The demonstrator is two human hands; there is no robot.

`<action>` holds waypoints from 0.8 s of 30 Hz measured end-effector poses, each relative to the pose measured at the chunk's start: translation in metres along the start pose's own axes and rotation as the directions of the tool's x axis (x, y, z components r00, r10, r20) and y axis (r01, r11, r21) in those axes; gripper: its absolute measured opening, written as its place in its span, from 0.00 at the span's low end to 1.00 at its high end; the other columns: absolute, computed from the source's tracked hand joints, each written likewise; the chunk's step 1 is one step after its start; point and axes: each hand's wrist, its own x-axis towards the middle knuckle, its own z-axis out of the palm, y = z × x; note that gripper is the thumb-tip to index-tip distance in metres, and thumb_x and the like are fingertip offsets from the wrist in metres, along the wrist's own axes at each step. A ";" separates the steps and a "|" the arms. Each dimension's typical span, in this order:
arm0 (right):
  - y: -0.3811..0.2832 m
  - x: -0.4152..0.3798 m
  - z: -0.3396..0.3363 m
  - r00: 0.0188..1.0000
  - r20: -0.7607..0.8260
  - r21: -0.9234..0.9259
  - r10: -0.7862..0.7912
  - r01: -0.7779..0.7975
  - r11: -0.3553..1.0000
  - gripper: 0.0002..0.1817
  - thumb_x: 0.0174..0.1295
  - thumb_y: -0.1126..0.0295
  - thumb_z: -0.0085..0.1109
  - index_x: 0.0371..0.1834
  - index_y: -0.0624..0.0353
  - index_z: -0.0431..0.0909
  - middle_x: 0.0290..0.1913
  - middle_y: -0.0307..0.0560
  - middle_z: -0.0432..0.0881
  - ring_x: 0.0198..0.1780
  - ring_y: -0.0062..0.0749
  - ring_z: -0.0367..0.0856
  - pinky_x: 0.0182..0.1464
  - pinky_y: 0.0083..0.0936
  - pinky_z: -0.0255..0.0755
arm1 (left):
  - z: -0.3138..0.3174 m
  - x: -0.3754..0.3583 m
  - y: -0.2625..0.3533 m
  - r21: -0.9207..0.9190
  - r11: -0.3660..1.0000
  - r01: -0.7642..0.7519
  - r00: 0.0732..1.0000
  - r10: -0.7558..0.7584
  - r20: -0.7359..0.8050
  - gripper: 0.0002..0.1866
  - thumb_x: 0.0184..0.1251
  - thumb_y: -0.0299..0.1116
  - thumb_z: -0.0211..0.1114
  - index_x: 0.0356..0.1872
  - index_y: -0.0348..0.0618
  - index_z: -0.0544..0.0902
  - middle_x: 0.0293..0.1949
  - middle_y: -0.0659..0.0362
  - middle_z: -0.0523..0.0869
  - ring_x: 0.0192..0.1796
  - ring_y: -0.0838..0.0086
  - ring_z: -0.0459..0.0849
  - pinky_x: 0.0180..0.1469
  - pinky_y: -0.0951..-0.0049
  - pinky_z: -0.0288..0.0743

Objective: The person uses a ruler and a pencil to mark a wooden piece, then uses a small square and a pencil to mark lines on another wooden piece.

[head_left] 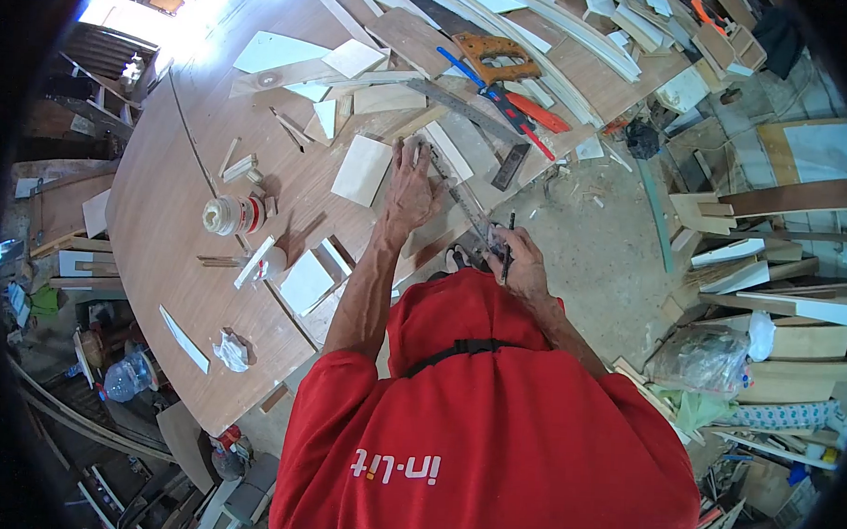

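My left hand (412, 189) lies with its fingers spread at the upper end of a dark metal ruler (463, 199), beside a pale rectangular board (361, 171). The ruler slants down to the right over the edge of the wooden table (156, 181). My right hand (520, 260) is closed near the ruler's lower end, with a dark pencil-like stick (510, 235) standing up between its fingers. What else its fingers touch is hard to make out. A white strip of wood (449, 152) lies just right of my left hand.
A handsaw (494, 60) with a wooden handle, red-and-blue tools and a try square (509, 167) lie at the upper right. An open jar (231, 215), wood offcuts and crumpled white material (231, 351) sit on the left. Wood pieces and a plastic bag (700, 353) are at the right.
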 end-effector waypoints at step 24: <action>-0.038 0.183 0.022 0.990 -0.001 0.371 0.139 -0.128 0.920 0.12 0.67 0.66 0.58 0.42 0.64 0.84 0.32 0.47 0.87 0.35 0.28 0.86 0.41 0.26 0.77 | 0.010 0.000 -0.005 0.030 0.999 -0.016 0.998 0.018 -0.055 0.41 0.63 0.49 0.65 0.68 0.23 0.67 0.69 0.34 0.66 0.76 0.43 0.56 0.81 0.51 0.40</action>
